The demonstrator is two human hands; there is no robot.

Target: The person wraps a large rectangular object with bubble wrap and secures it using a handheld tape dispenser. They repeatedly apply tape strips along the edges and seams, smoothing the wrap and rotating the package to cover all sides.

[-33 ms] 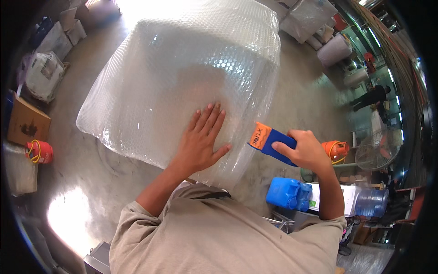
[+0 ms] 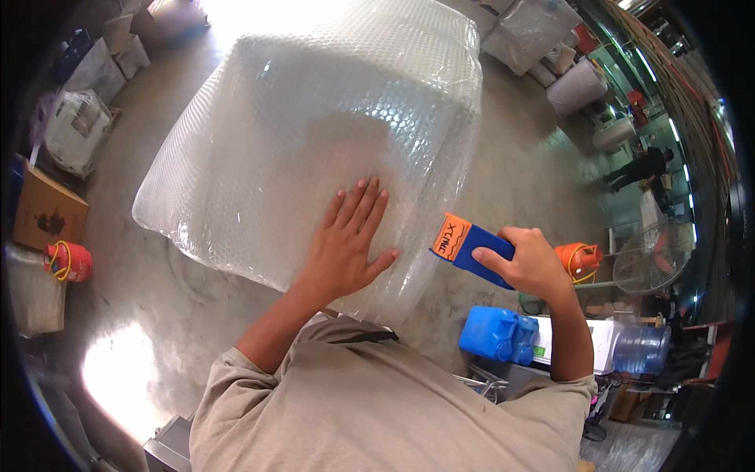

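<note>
A large block wrapped in clear bubble wrap [image 2: 259, 157] stands before me, its wrapped top broad and shiny. My left hand [image 2: 346, 244] lies flat on its near part, fingers stretched out and thumb spread to the right. Off the block's right edge, my right hand [image 2: 531, 259] grips a flat blue handheld tool [image 2: 486, 253]. An orange band with handwritten marks covers the tool's far end, which points left toward the wrap. My thumb presses on its upper face; the other fingers are partly hidden. The tool's exact kind cannot be made out.
Red gas cylinders stand at the left [image 2: 72, 261] and right [image 2: 580, 256]. Blue jerrycans [image 2: 489, 332] and a water bottle [image 2: 641, 348] sit right of me. A pedestal fan [image 2: 651, 253] and a person in dark clothes [image 2: 641, 167] are farther right. Wrapped goods [image 2: 77, 130] line the left.
My right hand and the blue tool have shifted slightly right, and the orange end has turned a little so its face shows more. My left hand stays put on the wrap.
</note>
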